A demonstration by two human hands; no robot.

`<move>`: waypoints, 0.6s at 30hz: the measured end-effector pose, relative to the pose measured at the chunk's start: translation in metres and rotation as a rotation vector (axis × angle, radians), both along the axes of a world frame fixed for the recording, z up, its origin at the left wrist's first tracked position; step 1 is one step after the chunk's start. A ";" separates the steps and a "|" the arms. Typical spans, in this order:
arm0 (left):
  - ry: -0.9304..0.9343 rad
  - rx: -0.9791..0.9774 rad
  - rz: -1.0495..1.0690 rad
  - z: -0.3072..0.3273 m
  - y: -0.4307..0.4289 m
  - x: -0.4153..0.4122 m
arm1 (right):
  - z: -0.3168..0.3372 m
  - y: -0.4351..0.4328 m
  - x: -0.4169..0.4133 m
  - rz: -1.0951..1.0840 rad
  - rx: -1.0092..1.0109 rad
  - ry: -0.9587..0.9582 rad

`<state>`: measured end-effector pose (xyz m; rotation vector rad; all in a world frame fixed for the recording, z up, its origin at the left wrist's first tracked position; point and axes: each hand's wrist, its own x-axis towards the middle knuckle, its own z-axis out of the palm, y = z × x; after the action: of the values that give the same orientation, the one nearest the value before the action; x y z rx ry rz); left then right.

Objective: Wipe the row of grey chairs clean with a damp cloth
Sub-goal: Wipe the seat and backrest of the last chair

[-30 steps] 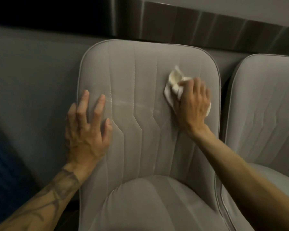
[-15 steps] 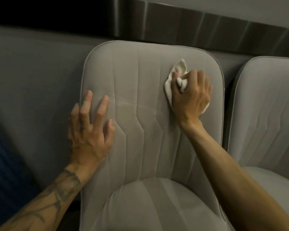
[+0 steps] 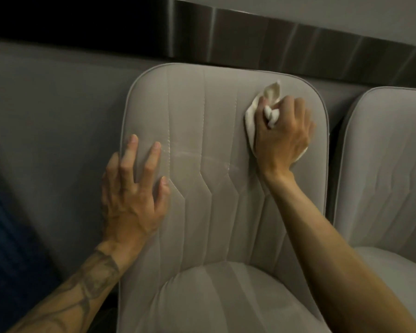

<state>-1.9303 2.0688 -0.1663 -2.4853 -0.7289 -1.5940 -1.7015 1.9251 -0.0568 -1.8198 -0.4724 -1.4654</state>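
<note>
A grey padded chair (image 3: 209, 131) with stitched seams fills the middle of the view, its backrest facing me. My right hand (image 3: 282, 133) grips a crumpled white cloth (image 3: 249, 121) and presses it against the upper right part of the backrest. My left hand (image 3: 132, 188) rests on the backrest's left edge with fingers spread and straight. A faint damp streak (image 3: 202, 156) curves across the backrest between the two hands. A second grey chair (image 3: 389, 164) stands close on the right.
Behind the chairs runs a grey wall (image 3: 46, 116) topped by a dark metallic strip (image 3: 250, 34). A narrow dark gap (image 3: 334, 145) separates the two chairs. Something dark blue (image 3: 0, 236) lies at the far left.
My right hand has slid the cloth upward on the backrest's right side. The left hand has stayed on the left edge.
</note>
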 end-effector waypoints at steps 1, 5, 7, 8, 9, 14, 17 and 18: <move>-0.001 -0.002 -0.001 0.000 0.000 0.000 | -0.013 -0.002 -0.002 0.013 -0.012 -0.020; 0.003 -0.011 -0.013 0.001 -0.001 -0.002 | -0.065 -0.011 -0.017 0.014 -0.087 -0.053; 0.002 -0.022 -0.016 0.001 -0.002 -0.002 | -0.052 -0.007 -0.018 0.003 -0.072 -0.030; 0.005 -0.026 -0.017 0.002 -0.002 -0.002 | -0.039 -0.005 -0.016 0.001 -0.057 -0.024; 0.008 -0.026 -0.014 0.002 -0.002 -0.002 | -0.025 -0.002 -0.014 0.003 -0.039 -0.018; 0.004 -0.008 -0.010 0.003 -0.001 -0.001 | 0.006 0.007 -0.011 0.011 0.009 0.080; -0.004 0.001 -0.011 0.002 0.000 0.000 | -0.001 0.002 -0.009 0.064 -0.007 0.030; -0.006 -0.001 -0.013 0.002 0.000 0.000 | -0.002 0.000 -0.008 0.095 0.015 0.008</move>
<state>-1.9307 2.0686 -0.1644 -2.4923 -0.7164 -1.6058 -1.7098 1.9252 -0.0593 -1.7667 -0.5347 -1.3934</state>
